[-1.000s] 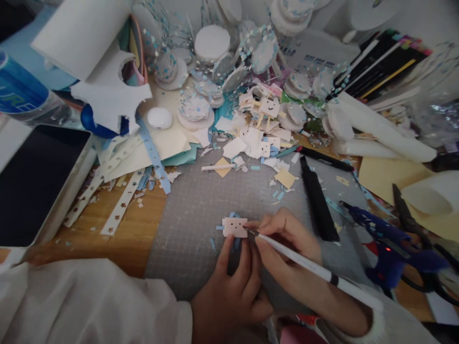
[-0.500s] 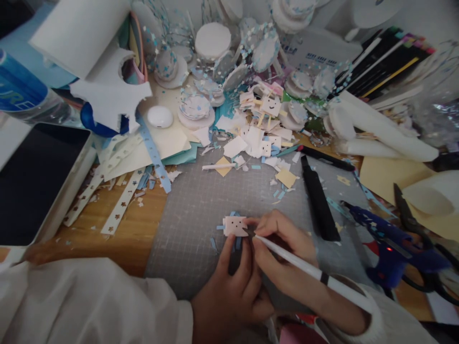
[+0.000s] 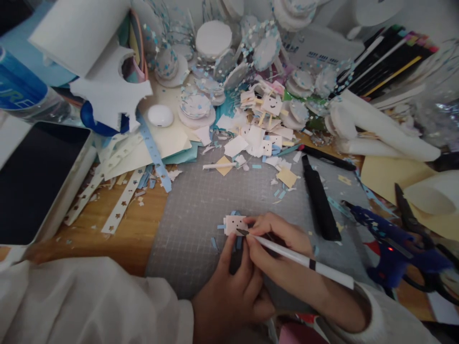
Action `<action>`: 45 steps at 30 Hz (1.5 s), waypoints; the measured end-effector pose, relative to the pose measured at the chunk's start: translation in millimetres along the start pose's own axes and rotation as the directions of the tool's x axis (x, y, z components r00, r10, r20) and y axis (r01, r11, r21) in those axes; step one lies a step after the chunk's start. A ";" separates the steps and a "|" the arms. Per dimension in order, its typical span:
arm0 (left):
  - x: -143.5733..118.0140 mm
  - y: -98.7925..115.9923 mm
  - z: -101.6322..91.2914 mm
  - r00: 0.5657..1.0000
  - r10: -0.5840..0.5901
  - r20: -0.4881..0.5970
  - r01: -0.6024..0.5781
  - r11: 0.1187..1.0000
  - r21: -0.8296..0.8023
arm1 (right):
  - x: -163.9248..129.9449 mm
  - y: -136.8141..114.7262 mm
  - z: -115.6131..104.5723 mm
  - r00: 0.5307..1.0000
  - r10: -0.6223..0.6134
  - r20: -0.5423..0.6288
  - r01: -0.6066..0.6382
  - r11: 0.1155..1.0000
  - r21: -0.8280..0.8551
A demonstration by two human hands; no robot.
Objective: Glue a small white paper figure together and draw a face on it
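Observation:
A small pale paper figure [image 3: 233, 223] with dark dots and blue strips at its edges lies on the grey cutting mat [image 3: 193, 200]. Two fingertips of my left hand [image 3: 236, 286] press its lower edge against the mat. My right hand [image 3: 276, 248] grips a white pen-shaped tool [image 3: 287, 250] with a black band. Its dark, pointed tip touches or hovers just above the figure's lower right; I cannot tell which. My right index finger rests by the figure's right edge. A blue paper scrap [image 3: 214, 243] lies left of my fingers.
A black marker-like stick [image 3: 319, 200], a blue glue gun [image 3: 390, 239] and scissors [image 3: 412, 215] lie to the right. Paper pieces and figures [image 3: 256, 138] are heaped behind. At left are a dark-screened device [image 3: 39, 177] and star-punched strips [image 3: 124, 203].
My right hand has shifted slightly left, bringing the tool's tip further over the figure's face, and the tool's rear end has swung left and up. My left hand and the figure stay nearly still.

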State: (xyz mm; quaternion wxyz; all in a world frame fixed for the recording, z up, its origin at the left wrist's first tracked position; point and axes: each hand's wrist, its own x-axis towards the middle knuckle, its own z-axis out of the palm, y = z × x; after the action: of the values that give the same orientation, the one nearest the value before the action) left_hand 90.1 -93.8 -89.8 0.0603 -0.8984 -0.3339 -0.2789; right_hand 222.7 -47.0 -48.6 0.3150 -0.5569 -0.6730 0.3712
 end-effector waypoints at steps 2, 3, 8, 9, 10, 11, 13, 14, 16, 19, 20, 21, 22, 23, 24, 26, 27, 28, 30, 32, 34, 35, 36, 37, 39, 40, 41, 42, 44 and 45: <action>-0.7 0.5 0.9 1.000 -0.002 -0.004 0.002 1.000 0.011 | 0.3 1.2 0.4 1.000 -0.008 0.001 0.008 1.000 -0.015; -0.9 0.6 1.1 1.000 0.000 -0.001 0.000 1.000 0.017 | 0.2 1.7 0.6 1.000 -0.014 -0.001 0.014 1.000 -0.016; -1.4 0.6 1.3 1.000 -0.008 0.007 0.008 1.000 0.022 | -0.6 3.5 0.2 0.999 -0.035 0.003 0.035 0.999 -0.001; -1.7 0.6 1.4 1.000 -0.009 0.006 0.009 1.000 0.017 | -0.4 3.5 0.1 0.999 -0.032 0.010 0.032 0.999 0.002; -2.0 0.6 1.5 1.000 -0.010 0.000 0.010 1.000 0.010 | 0.0 3.3 0.1 0.999 -0.029 0.016 0.029 1.000 0.005; -2.3 0.5 1.5 1.000 -0.004 -0.001 0.004 1.000 0.003 | 0.5 3.0 0.2 0.999 -0.026 0.019 0.025 1.000 0.008; -2.4 0.1 1.1 1.000 0.012 0.007 -0.012 1.000 -0.005 | 1.6 2.2 0.7 1.000 -0.021 0.022 0.021 1.000 0.001; -2.1 -0.3 0.7 1.000 0.023 0.018 -0.023 1.000 -0.007 | 2.1 1.8 0.9 1.000 -0.022 0.018 0.022 1.000 -0.007; -1.3 -0.9 -0.3 0.999 0.030 0.037 -0.030 1.000 -0.005 | 2.6 1.3 1.3 1.000 -0.023 0.016 0.023 1.000 -0.018; -0.5 -1.1 -0.8 1.000 0.018 0.016 -0.018 1.000 0.002 | 2.1 1.5 1.2 1.000 -0.017 0.025 0.018 0.999 -0.026; -0.7 -0.9 -0.5 1.000 0.011 0.010 -0.011 1.000 0.006 | 1.8 1.7 1.1 0.999 -0.013 0.031 0.014 0.999 -0.030; -1.0 -0.7 0.0 1.000 0.004 0.002 -0.004 1.000 0.010 | 1.4 1.8 1.0 0.999 -0.013 0.036 0.014 0.999 -0.034; -1.5 -0.4 0.6 1.000 0.004 0.001 -0.004 1.000 0.011 | 1.2 1.8 0.8 0.999 -0.016 0.035 0.017 0.999 -0.036; -2.0 -0.1 1.2 1.000 0.004 -0.002 -0.004 1.000 0.010 | 1.1 1.5 0.7 0.999 -0.019 0.032 0.020 0.999 -0.039; -2.5 0.0 1.7 1.000 0.006 -0.001 -0.006 1.000 0.007 | 1.1 1.1 0.6 0.999 -0.023 0.026 0.024 0.999 -0.043; -3.1 0.2 2.4 1.000 0.009 0.001 -0.009 1.000 0.002 | 1.7 -0.3 0.3 0.999 -0.030 0.013 0.031 0.998 -0.051; -3.1 0.2 2.5 1.000 0.011 0.004 -0.011 1.000 0.000 | 2.1 -1.0 0.3 1.000 -0.029 0.009 0.030 0.998 -0.054; -3.0 0.2 2.6 1.000 0.014 0.003 -0.014 1.000 -0.001 | 2.6 -1.6 0.2 1.000 -0.027 0.009 0.027 0.998 -0.056; -2.4 0.3 2.5 1.000 0.017 -0.003 -0.017 1.000 0.000 | 3.4 -2.4 0.2 1.000 -0.026 0.001 0.026 0.998 -0.057; -1.8 0.5 2.3 1.000 0.007 -0.017 -0.007 1.000 0.001 | 4.2 -2.9 0.3 1.000 -0.025 -0.005 0.025 0.998 -0.060; -1.2 0.5 1.8 1.000 0.001 -0.010 -0.001 1.000 0.002 | 5.0 -3.3 0.1 1.000 -0.022 -0.011 0.021 0.998 -0.062; -0.9 0.4 1.3 1.000 -0.001 -0.005 0.001 1.000 0.003 | 5.4 -3.6 0.0 1.000 -0.019 -0.012 0.019 0.998 -0.058; -0.6 0.3 0.9 1.000 -0.001 -0.001 0.001 1.000 0.005 | 5.7 -3.8 -0.1 1.000 -0.015 -0.007 0.014 0.999 -0.051; -0.3 0.1 0.5 1.000 -0.001 0.006 0.001 1.000 0.008 | 5.9 -3.9 -0.2 1.000 -0.010 -0.005 0.010 0.999 -0.043; 0.0 -0.1 0.2 1.000 -0.001 0.003 0.001 1.000 0.010 | 5.7 -3.8 -0.5 1.000 -0.011 0.003 0.011 1.000 -0.027; -0.1 -0.1 0.4 1.000 -0.001 0.000 0.001 1.000 0.006 | 5.4 -3.6 -0.7 1.000 -0.012 0.008 0.012 1.000 -0.019; -0.4 0.0 0.8 1.000 0.004 0.002 -0.004 1.000 0.000 | 5.1 -3.3 -1.0 1.000 -0.003 0.013 0.004 1.000 -0.007; -0.8 0.1 1.3 1.000 0.012 0.004 -0.011 1.000 -0.005 | 4.8 -2.9 -1.6 1.000 0.006 0.008 -0.006 1.000 0.025; -1.8 0.3 2.0 1.000 0.023 0.015 -0.023 1.000 -0.006 | 5.1 -1.9 -3.7 0.998 0.043 -0.036 -0.038 0.989 0.145; -2.2 0.1 1.9 1.000 0.022 0.015 -0.022 1.000 0.002 | 5.9 -1.1 -5.0 0.994 0.071 -0.085 -0.050 0.973 0.225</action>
State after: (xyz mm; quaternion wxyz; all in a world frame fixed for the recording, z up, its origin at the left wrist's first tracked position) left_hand 89.7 -94.5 -92.6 0.0620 -0.9040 -0.3248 -0.2709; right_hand 225.3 -40.5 -44.9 0.3946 -0.5551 -0.5946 0.4273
